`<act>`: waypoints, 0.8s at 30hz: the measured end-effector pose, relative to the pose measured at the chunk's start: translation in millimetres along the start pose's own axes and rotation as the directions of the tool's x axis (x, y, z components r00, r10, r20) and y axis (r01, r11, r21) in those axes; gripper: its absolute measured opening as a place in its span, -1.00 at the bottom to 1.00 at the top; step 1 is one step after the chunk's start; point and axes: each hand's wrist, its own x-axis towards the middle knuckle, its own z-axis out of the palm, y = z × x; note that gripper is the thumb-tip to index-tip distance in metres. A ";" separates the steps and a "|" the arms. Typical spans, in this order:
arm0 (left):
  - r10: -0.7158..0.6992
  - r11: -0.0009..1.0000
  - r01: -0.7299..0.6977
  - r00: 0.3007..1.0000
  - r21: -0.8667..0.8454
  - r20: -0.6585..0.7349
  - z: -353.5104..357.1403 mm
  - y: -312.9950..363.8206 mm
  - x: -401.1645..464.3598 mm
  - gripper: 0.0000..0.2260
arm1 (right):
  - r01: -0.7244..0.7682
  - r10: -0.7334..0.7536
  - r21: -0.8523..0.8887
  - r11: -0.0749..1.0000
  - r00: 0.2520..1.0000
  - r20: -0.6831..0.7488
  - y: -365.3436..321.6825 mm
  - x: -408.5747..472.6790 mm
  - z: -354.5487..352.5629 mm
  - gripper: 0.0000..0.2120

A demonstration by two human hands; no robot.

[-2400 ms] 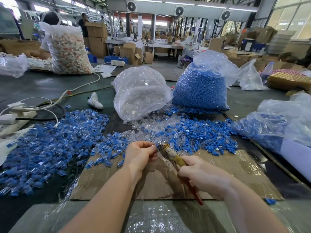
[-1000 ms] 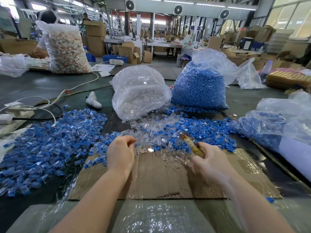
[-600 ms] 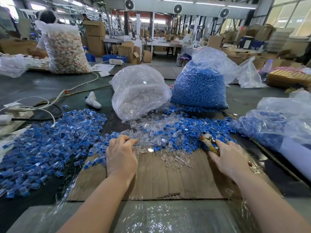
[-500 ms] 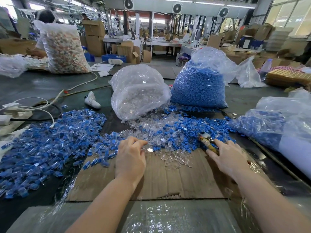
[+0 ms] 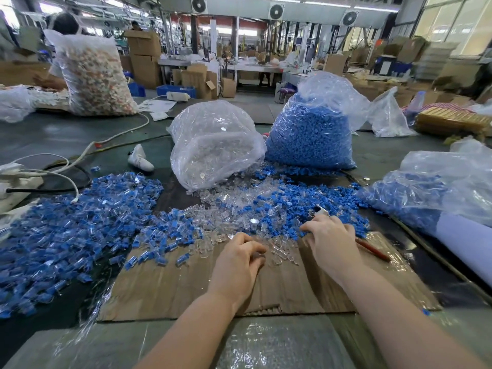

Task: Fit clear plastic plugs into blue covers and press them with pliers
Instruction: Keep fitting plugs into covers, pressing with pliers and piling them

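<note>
Clear plugs (image 5: 277, 251): left hand (image 5: 237, 265) pinches one from the scatter. Right hand (image 5: 330, 241), grip relaxed, rests over pliers (image 5: 372, 251) at covers (image 5: 282, 227). Picking step; next likely needs one cover.

A large factory hall stretched away beyond the dark work table (image 5: 66, 134). Round fans (image 5: 276, 12) were mounted on a grey overhead beam, with strip lights (image 5: 327, 4) glowing above. Tall windows (image 5: 458, 25) on the far right let in daylight. Stacked cardboard boxes (image 5: 143, 57) stood at the far left, near blue crates (image 5: 175, 91) on the floor. A long white workbench (image 5: 239, 66) crossed the far middle, and more cartons (image 5: 410, 49) were piled at the right.
</note>
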 end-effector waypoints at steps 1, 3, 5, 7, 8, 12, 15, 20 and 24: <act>-0.008 1.000 0.008 1.000 -0.013 -0.020 0.0 -1.4 -0.4 -0.79 | -0.005 0.005 -0.016 1.000 1.000 0.006 -2.5 0.7 3.1 -0.71; -0.029 0.999 0.027 0.998 -0.044 -0.051 -0.4 -2.7 -0.7 -0.81 | -0.034 0.034 -0.045 0.998 0.999 -0.001 -7.1 2.3 7.1 -0.76; -0.048 0.996 0.043 0.996 -0.074 -0.069 -1.2 -2.7 -0.8 -0.83 | -0.071 0.069 -0.068 0.995 0.997 -0.026 -11.2 4.2 8.6 -0.80; -0.060 0.995 0.055 0.997 -0.086 -0.058 -1.2 -2.4 -1.3 -0.82 | -0.103 0.101 -0.080 0.991 0.994 -0.037 -13.1 5.7 9.6 -0.83; -0.067 0.994 0.062 0.997 -0.091 -0.047 -1.2 -2.2 -1.6 -0.81 | -0.115 0.112 -0.078 0.990 0.993 -0.035 -13.5 6.3 10.5 -0.84; -0.077 0.993 0.072 0.996 -0.098 -0.050 -2.0 -1.5 -2.6 -0.78 | -0.138 0.135 -0.067 0.988 0.990 -0.049 -14.7 8.2 12.6 -0.86; -0.087 0.989 0.076 0.992 -0.128 -0.088 -3.0 -1.5 -2.8 -0.73 | -0.142 0.138 -0.083 0.986 0.989 -0.053 -14.8 7.4 11.8 -0.82; -0.147 0.974 0.117 0.978 -0.197 -0.147 -2.4 -1.2 -2.6 -0.76 | -0.156 0.163 0.052 0.986 0.971 -0.178 -17.4 -0.6 7.7 -0.84; -0.227 0.946 0.167 0.952 -0.277 -0.203 -4.3 -2.7 -1.7 -0.85 | -0.073 0.162 0.354 0.933 0.959 -0.230 -40.0 -17.2 4.7 -0.89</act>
